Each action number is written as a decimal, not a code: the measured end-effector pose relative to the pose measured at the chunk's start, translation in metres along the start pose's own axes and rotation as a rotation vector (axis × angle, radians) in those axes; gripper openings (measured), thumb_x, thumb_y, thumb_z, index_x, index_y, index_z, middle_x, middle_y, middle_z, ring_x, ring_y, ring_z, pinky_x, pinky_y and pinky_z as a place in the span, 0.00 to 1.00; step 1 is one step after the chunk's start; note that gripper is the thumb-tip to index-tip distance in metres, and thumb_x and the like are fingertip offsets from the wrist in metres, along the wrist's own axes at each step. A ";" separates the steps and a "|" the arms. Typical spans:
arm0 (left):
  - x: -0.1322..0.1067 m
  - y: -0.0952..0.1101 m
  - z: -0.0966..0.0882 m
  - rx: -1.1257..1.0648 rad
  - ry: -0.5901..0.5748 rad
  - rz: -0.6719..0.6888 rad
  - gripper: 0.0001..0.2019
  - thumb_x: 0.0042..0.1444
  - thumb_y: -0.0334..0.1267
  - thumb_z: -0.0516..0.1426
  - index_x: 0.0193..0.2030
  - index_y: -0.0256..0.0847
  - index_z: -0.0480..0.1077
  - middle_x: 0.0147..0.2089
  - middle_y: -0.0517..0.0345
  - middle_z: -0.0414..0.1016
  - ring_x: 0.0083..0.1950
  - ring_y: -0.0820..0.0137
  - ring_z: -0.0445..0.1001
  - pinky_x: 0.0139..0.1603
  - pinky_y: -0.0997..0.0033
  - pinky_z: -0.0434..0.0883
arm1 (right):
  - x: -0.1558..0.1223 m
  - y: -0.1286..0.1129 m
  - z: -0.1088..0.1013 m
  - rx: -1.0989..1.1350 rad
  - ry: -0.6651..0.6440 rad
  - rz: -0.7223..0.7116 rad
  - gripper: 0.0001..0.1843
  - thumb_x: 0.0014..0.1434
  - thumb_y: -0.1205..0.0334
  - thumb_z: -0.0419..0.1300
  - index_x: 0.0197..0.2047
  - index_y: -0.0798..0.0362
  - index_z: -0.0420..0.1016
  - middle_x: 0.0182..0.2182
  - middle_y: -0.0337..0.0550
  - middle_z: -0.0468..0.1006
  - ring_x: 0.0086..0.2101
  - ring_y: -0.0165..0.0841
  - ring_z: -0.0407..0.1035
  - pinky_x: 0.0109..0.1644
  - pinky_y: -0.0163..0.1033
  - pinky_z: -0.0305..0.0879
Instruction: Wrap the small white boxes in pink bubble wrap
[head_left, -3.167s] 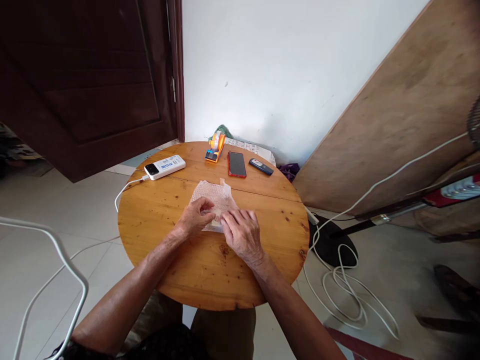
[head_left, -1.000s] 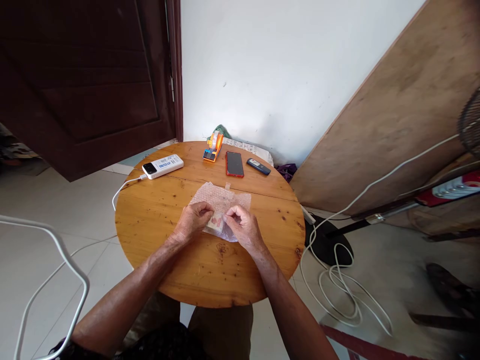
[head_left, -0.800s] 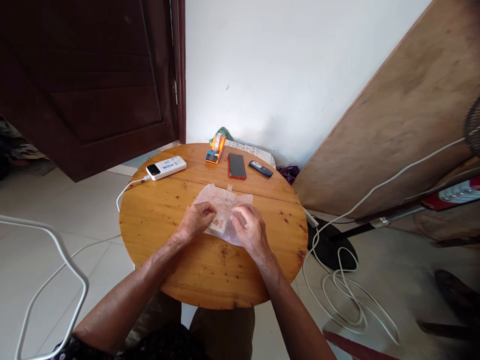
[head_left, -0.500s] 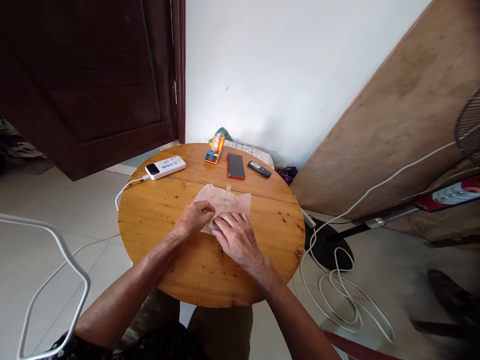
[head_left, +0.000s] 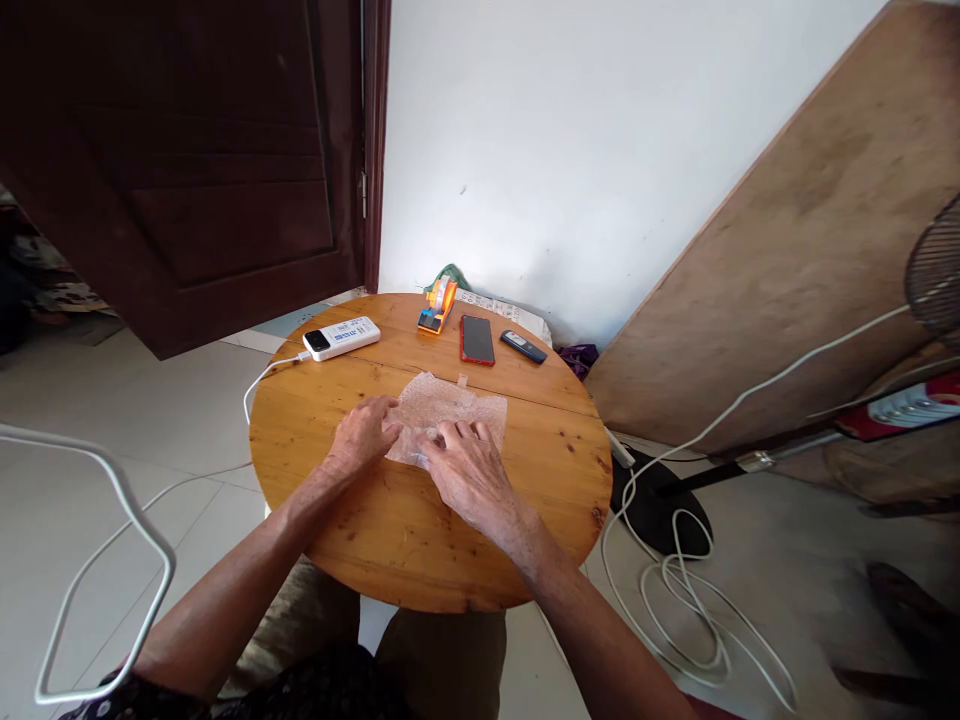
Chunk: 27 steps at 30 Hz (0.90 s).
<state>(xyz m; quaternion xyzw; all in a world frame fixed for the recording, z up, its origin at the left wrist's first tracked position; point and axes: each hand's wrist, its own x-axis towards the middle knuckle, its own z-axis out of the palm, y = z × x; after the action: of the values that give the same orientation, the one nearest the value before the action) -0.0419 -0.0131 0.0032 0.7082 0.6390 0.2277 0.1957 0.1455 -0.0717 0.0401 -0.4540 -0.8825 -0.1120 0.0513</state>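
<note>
A sheet of clear bubble wrap lies on the round wooden table, with a small piece of tape at its far edge. My left hand rests at the sheet's left edge, fingers lying fairly flat on it. My right hand presses flat on the near part of the sheet, fingers stretched out. Whatever lies under the wrap and my right hand is hidden.
At the table's far side sit a white power bank with a white cable, an orange tape dispenser, a red-edged phone and a small dark phone. A wooden board leans right; white cords coil on the floor.
A second ago both hands pinched the wrap around a small reddish packet. My right hand has since flattened over it, my left has moved to the sheet's left edge, and the packet is hidden.
</note>
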 end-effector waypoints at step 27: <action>-0.018 0.047 0.008 -0.385 -0.068 0.031 0.08 0.51 0.40 0.56 0.25 0.39 0.72 0.23 0.60 0.72 0.26 0.72 0.69 0.27 0.74 0.61 | 0.005 -0.001 0.003 0.178 0.050 0.151 0.26 0.59 0.66 0.62 0.60 0.58 0.64 0.45 0.54 0.79 0.45 0.47 0.69 0.51 0.49 0.58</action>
<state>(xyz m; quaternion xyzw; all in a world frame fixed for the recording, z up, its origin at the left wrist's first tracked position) 0.0003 -0.0356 0.0220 0.6748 0.5656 0.3247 0.3455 0.1418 -0.0673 0.0380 -0.5099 -0.8506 -0.0405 0.1218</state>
